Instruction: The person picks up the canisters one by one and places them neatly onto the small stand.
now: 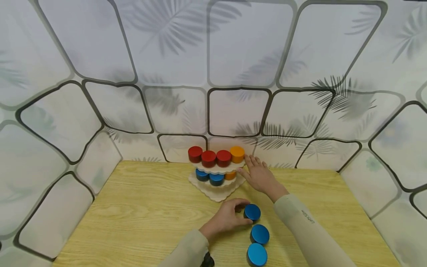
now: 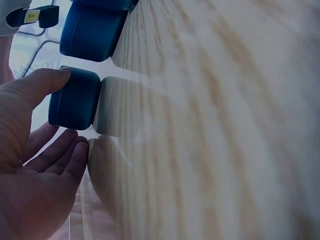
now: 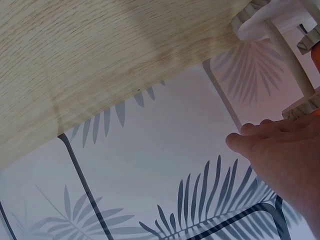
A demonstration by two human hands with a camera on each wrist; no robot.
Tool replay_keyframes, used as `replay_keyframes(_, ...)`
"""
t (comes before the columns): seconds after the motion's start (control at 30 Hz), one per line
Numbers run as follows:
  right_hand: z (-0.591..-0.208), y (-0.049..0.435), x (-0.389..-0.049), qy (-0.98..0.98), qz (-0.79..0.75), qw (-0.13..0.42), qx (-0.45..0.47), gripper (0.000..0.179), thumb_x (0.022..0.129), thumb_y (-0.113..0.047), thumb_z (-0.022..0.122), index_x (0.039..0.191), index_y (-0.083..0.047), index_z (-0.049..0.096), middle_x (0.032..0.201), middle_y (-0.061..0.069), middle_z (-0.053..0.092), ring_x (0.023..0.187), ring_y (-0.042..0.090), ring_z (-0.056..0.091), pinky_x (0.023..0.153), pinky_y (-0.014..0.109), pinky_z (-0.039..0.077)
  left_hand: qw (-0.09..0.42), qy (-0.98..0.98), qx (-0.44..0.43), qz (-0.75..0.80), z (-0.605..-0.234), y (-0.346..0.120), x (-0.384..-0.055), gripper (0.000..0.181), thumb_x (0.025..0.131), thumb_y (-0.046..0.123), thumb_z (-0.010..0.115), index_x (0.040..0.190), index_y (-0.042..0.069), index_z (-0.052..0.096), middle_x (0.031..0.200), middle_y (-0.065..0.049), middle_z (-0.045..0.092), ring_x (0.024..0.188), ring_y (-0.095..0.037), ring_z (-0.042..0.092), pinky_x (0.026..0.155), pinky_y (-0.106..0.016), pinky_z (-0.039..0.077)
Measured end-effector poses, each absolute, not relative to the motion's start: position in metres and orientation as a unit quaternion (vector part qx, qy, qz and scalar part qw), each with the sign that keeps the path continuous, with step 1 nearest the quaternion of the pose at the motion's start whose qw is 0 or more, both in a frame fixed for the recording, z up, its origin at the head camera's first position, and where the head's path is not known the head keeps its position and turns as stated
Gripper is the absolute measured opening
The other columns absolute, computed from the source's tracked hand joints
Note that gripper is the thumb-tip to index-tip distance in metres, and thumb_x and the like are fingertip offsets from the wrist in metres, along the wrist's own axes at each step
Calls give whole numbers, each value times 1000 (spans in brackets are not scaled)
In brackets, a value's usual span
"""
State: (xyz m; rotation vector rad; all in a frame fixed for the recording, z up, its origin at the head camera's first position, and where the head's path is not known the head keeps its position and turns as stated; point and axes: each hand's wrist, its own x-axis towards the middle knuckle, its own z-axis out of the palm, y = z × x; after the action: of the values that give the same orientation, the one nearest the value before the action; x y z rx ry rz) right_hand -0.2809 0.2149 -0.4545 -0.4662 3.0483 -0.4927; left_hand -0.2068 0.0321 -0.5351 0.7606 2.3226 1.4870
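Observation:
My left hand is low over the wooden table, its thumb and fingers around the side of a round blue tin. The left wrist view shows the thumb on the tin's upper edge and the other fingers below it. My right hand rests with extended fingers at the right edge of a tiered stand with scalloped, pale shelves. On its top shelf sit several red tins and an orange tin. Beneath, blue tins and an orange tin sit on a lower shelf.
Two more blue tins stand in a line toward me, nearer the table's front. The stand is at the back of the wooden table, close to a patterned backdrop that also rises at both sides.

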Motion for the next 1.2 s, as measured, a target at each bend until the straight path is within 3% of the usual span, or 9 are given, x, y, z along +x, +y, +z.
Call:
replay_keyframes(0.57, -453, 215, -280, 975, -162, 11, -152, 82, 112, -55, 38, 167, 2, 17, 170, 33, 21, 157, 54, 21, 127, 70, 17, 141, 799, 240, 534, -534, 30, -206, 48, 89, 24, 87, 132, 10, 70, 128, -1, 74, 113, -8, 68, 98, -24, 57)
replay_keyframes(1.2, -456, 216, -281, 975, -161, 7, -151, 82, 112, -55, 38, 167, 2, 17, 170, 33, 21, 157, 54, 22, 127, 70, 18, 87, 788, 187, 580, -534, 24, -204, 51, 90, 21, 85, 135, 5, 67, 128, -9, 72, 111, -20, 70, 96, -34, 61)
